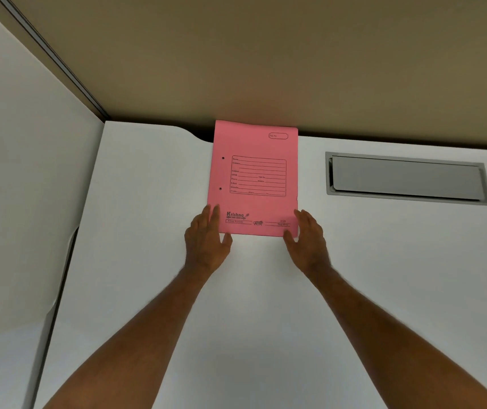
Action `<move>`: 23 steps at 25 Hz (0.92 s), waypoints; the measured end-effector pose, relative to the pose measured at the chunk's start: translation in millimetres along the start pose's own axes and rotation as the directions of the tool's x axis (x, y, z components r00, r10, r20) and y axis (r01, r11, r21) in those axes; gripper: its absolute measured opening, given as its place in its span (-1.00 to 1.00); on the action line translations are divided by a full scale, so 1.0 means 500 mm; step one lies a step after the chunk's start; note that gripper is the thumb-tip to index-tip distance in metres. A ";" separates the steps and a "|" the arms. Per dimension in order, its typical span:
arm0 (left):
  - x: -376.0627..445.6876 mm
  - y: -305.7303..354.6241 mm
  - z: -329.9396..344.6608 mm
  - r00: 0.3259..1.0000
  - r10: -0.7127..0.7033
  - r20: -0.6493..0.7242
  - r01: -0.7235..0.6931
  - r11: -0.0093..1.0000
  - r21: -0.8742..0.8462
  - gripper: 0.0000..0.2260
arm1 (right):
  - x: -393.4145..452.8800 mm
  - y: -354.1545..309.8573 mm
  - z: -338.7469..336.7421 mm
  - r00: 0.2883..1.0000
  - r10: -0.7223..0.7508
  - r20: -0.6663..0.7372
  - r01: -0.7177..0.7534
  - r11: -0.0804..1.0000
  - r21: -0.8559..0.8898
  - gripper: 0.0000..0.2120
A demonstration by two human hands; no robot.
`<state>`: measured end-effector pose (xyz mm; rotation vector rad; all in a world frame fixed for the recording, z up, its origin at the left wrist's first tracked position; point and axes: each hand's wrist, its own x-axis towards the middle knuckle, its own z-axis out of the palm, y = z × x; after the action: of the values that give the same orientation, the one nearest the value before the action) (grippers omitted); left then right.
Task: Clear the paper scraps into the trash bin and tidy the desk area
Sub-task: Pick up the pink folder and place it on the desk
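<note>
Pink file folder squared against the back of the desk, both hands at its near corners.

The white desk (265, 305) is bare and wide, with open room on all sides of me; its back edge meets the tan partition (265, 54), a side panel (14, 172) closes off my left, and a grey cable hatch (407, 178) sits flush, well apart to the right. The folder (254, 175) lies flat, its far edge touching or just short of the partition, I cannot tell which. I judge it light, thin card, stiff enough to slide but apt to bend if lifted by one corner. My left hand (206, 237) and right hand (307, 237) are apart, fingers spread and resting on the near corners, not gripping. No paper scraps or bin in view.
</note>
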<state>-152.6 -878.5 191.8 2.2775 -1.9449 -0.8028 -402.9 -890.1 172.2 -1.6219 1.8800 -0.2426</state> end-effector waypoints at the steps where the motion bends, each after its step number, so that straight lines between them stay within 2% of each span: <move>1: -0.024 0.003 -0.001 1.000 0.027 -0.001 -0.027 0.999 0.030 -0.32 | -0.026 0.000 -0.008 1.000 -0.030 0.009 0.030 0.998 -0.050 -0.39; 5: -0.148 0.017 0.000 0.996 0.081 0.046 -0.087 0.984 0.153 -0.32 | -0.158 0.007 -0.045 0.997 -0.063 0.039 0.068 0.991 -0.115 -0.39; 8: -0.261 0.019 0.019 0.993 0.068 0.101 -0.088 0.973 0.212 -0.32 | -0.268 0.027 -0.061 0.994 -0.081 0.068 0.090 0.986 -0.138 -0.41; 13: -0.479 0.010 0.068 0.992 0.058 0.110 -0.087 0.957 0.278 -0.31 | -0.471 0.086 -0.055 0.986 -0.131 0.106 0.151 0.966 -0.208 -0.41; 23: -0.928 0.010 0.188 0.999 -0.015 0.047 0.004 0.971 0.239 -0.33 | -0.890 0.226 -0.023 0.963 -0.176 0.205 0.226 0.939 -0.257 -0.38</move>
<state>-232.1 -419.4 276.9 2.4190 -2.1617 -0.6629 -485.3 -450.0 273.5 -1.9596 1.6681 0.0878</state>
